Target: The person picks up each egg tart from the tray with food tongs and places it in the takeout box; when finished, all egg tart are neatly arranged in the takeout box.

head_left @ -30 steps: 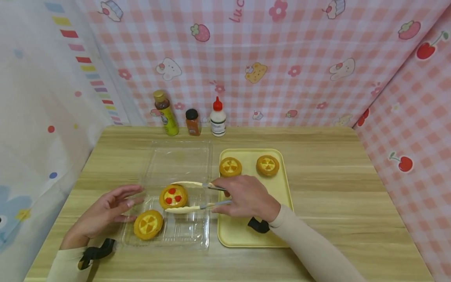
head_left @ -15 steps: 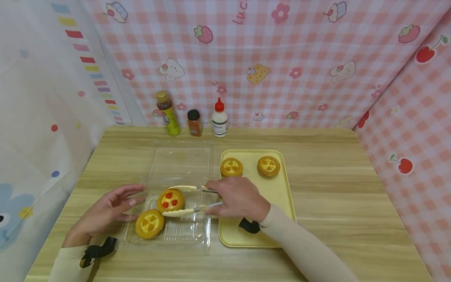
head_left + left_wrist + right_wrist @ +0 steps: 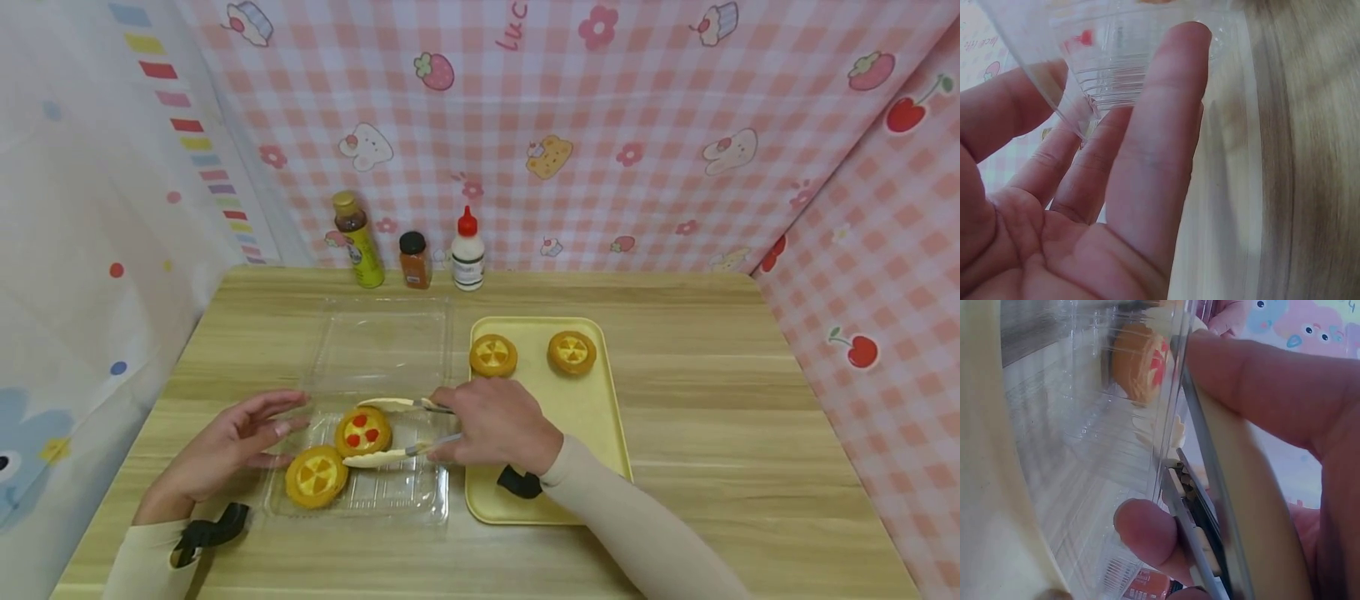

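Note:
My right hand (image 3: pixel 495 421) grips a pair of tongs (image 3: pixel 386 457) with cream scalloped tips. The tips stand spread on either side of a tart with red dots (image 3: pixel 363 430), which sits in the lower half of a clear plastic clamshell box (image 3: pixel 397 492). Just in front and to the left, an egg tart with a wedge pattern (image 3: pixel 317 476) lies in the same box, close against the red-dotted one. At the box's left side is my left hand (image 3: pixel 236 446), its fingers loosely extended along the clear wall; the left wrist view shows the box corner between thumb and fingers (image 3: pixel 1154 144).
Right of the box lies a yellow tray (image 3: pixel 585 417) with two wedge-patterned tarts (image 3: pixel 492 356) at its far end. Behind stand a yellow-green bottle (image 3: pixel 358 242), a black-capped spice jar (image 3: pixel 415 260) and a red-tipped squeeze bottle (image 3: pixel 467 254). The box's lid (image 3: pixel 386 342) lies folded back.
The tongs and right hand have shifted left and slightly down, bringing the red-dotted tart nearer the other tart. The tongs' tips now stand wider around it. My left hand has stayed by the box.

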Demonstrator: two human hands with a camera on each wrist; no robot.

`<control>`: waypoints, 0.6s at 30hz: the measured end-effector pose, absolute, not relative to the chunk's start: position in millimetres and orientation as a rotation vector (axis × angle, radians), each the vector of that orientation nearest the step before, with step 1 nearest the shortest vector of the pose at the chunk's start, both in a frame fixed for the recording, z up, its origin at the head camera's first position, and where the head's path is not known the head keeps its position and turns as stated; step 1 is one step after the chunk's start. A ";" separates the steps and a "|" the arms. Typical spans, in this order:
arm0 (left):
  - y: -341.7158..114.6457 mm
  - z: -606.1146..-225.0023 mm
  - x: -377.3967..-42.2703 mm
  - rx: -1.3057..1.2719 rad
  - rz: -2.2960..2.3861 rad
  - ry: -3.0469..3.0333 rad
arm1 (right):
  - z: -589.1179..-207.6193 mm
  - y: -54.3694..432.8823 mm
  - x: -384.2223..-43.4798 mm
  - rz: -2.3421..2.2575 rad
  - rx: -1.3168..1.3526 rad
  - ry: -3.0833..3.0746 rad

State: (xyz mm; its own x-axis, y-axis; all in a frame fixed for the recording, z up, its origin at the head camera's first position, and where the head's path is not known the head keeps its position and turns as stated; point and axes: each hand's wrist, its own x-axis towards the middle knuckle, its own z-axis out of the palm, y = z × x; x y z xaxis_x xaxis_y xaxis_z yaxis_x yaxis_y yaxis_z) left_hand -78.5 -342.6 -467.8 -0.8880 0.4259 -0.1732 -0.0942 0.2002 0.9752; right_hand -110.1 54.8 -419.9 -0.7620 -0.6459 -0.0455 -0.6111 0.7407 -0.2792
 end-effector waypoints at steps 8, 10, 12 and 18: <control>-347.2 -472.1 -77.4 0.305 1.742 2.064 | -418.4 59.7 -105.3 -0.381 -1.031 2.793; -347.5 -472.0 -77.5 0.302 1.740 2.070 | -418.2 61.1 -105.6 -0.383 -1.039 2.800; -347.5 -471.7 -77.9 0.294 1.735 2.077 | -417.0 63.0 -105.8 -0.388 -1.046 2.809; -347.5 -471.1 -79.2 0.287 1.727 2.086 | -411.5 72.0 -107.1 -0.489 -1.054 2.814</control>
State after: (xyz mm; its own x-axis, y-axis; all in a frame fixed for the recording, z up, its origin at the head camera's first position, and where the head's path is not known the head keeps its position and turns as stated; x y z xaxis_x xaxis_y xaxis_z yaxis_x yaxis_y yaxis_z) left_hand -79.2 -347.5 -471.1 -0.8928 0.4117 -0.1828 -0.1027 0.2089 0.9725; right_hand -107.1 72.0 -411.5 -0.7560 -0.6542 0.0215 -0.6231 0.7092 -0.3299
